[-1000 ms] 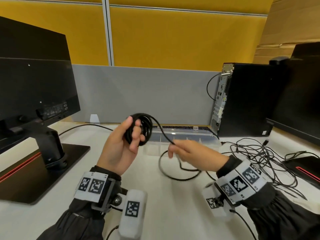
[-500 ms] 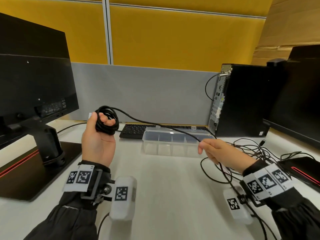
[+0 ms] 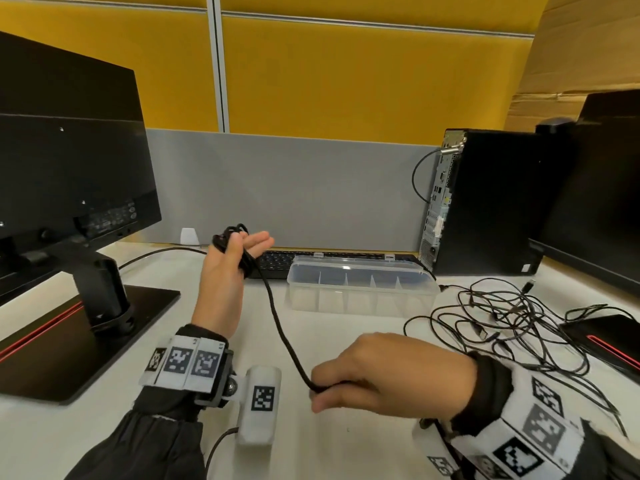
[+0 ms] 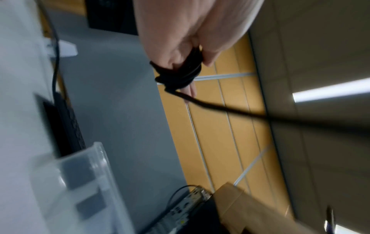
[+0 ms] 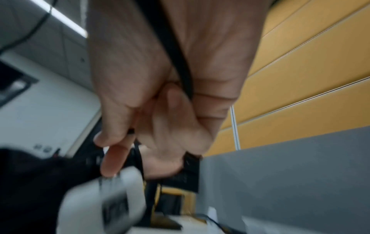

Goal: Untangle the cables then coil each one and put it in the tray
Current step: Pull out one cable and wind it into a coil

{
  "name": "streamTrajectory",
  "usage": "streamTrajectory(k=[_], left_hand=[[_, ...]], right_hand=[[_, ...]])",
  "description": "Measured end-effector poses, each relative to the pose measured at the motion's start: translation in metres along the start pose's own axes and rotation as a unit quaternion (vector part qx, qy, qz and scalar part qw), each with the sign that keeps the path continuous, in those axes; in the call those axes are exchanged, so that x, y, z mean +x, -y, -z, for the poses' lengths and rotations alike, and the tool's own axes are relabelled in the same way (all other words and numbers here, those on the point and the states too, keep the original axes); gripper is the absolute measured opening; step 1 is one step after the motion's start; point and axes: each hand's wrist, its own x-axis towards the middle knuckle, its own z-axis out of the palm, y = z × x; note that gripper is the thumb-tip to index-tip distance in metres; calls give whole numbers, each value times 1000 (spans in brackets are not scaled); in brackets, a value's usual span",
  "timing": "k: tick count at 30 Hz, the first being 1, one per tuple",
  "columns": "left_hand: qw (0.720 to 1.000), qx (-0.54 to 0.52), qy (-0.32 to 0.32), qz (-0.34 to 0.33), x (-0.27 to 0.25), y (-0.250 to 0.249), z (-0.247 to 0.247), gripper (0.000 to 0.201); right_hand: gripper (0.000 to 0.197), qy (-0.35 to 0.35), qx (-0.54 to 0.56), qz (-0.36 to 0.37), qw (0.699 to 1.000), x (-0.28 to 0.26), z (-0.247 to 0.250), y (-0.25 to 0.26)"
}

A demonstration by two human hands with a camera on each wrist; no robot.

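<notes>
My left hand (image 3: 244, 249) is raised above the desk with a coil of black cable (image 3: 225, 237) looped round it. Its fingers point right and are nearly straight. The left wrist view shows the thumb holding the coil (image 4: 180, 76) against the fingers. From the coil a loose strand (image 3: 277, 320) drops to my right hand (image 3: 322, 394), which pinches it low over the desk near me. The clear plastic tray (image 3: 360, 271), divided into compartments, stands behind the hands. A tangle of thin black cables (image 3: 512, 323) lies on the desk to the right.
A monitor (image 3: 69, 168) on a black base (image 3: 69, 341) fills the left. A keyboard (image 3: 277, 263) lies behind the tray, against the grey partition. A PC tower (image 3: 485, 202) and a second monitor (image 3: 606, 202) with its base (image 3: 609, 341) stand on the right.
My right hand has swung from the right of the tray down and toward me, carrying the strand. The left hand has moved right and its fingers have straightened out of a fist.
</notes>
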Motion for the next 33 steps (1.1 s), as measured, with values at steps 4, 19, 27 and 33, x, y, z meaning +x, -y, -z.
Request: streamTrajectory(k=[4,19,27,33], left_hand=[[982,165,91,27,0,23,-3,22],[946,-272,114,135,-24,-31,-13,30],[990,-138,-4,27,-2,-10,-1,19],[960,145,222,87,-20,-7,-9,31]], right_hand=[[23,-128,19,58,990,14,31,8],[29,-50,78,-199,976,40,21,-74],[27,54,65,-77,993,29,13,-10],[23,-187,-26,-50,981,31,45,-17]])
